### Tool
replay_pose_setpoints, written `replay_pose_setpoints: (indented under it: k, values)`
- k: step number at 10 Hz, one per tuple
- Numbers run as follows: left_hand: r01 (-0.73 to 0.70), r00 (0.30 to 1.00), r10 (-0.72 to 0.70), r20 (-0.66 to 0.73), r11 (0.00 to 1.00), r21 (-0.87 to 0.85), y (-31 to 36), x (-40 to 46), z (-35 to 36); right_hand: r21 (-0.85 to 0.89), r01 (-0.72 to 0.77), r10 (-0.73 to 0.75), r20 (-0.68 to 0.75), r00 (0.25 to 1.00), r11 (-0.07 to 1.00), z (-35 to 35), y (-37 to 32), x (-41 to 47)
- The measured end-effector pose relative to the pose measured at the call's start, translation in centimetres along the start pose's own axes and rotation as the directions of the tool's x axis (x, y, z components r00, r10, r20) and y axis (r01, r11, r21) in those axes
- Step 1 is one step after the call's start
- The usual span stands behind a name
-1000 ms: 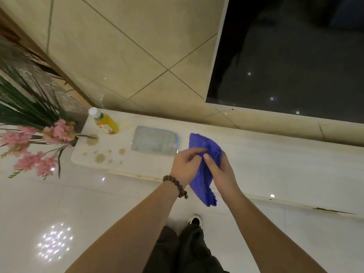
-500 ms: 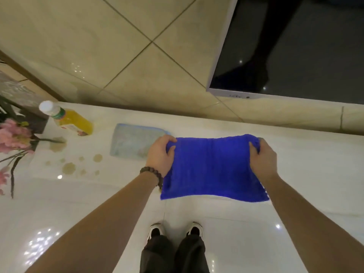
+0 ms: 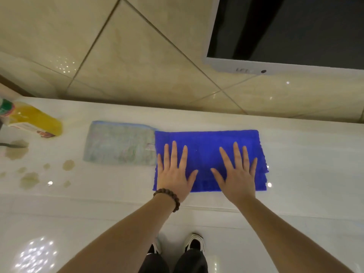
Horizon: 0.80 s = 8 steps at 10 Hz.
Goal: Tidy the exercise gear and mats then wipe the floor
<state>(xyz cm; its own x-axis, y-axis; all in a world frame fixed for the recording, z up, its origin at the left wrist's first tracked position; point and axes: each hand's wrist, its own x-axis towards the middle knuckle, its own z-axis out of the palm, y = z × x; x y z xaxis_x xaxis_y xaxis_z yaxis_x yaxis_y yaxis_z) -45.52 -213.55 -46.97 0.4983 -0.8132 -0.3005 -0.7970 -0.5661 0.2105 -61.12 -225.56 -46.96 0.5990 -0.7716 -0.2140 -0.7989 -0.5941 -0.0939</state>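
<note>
Both palms flat on the blue cloth [image 3: 204, 154], laid out on the white ledge [image 3: 305, 154] under the wall screen [image 3: 285, 30]. Left hand [image 3: 174, 174] on the cloth's left half, fingers straight and fanned a bit, thumb out to the side, bead bracelet [image 3: 169, 196] on the wrist. Right hand [image 3: 236, 174] on the right half, same deal: fingers straight, slightly spread, nothing gripped or pinched. Pale folded cloth [image 3: 118, 143] touching the blue one's left edge. Further left, a yellow juice bottle [image 3: 33, 120] lying on its side, plus brownish spill spots [image 3: 29, 180] on the ledge. Shoes [image 3: 194, 243] down on the glossy floor.
</note>
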Motion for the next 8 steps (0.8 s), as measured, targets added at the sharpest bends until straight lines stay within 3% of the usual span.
replay_pose_setpoints:
  k: [1, 4, 6, 8]
  values:
    - [0.027, 0.997, -0.033, 0.067, 0.996, 0.083, -0.8, 1.0, 1.9, -0.071, -0.082, 0.087, 0.068, 0.994, 0.994, 2.2, 1.0, 0.2]
    - [-0.038, 0.998, 0.032, 0.048, 0.99, 0.134, -0.5, 4.7, 2.0, -0.062, -0.257, 0.259, 0.035, 0.965, 0.964, 3.4, 2.3, 1.7]
    - [-0.041, 0.998, 0.032, 0.06, 0.987, 0.156, -0.3, 5.5, 1.8, -0.075, -0.273, 0.278, 0.069, 0.958, 0.959, 2.9, 2.8, 2.1]
    - [-0.037, 0.985, 0.014, 0.169, 0.991, 0.13, 0.3, 5.4, -1.6, -0.056, -0.229, 0.235, 0.254, 0.938, 0.972, -0.8, 2.8, 2.4]
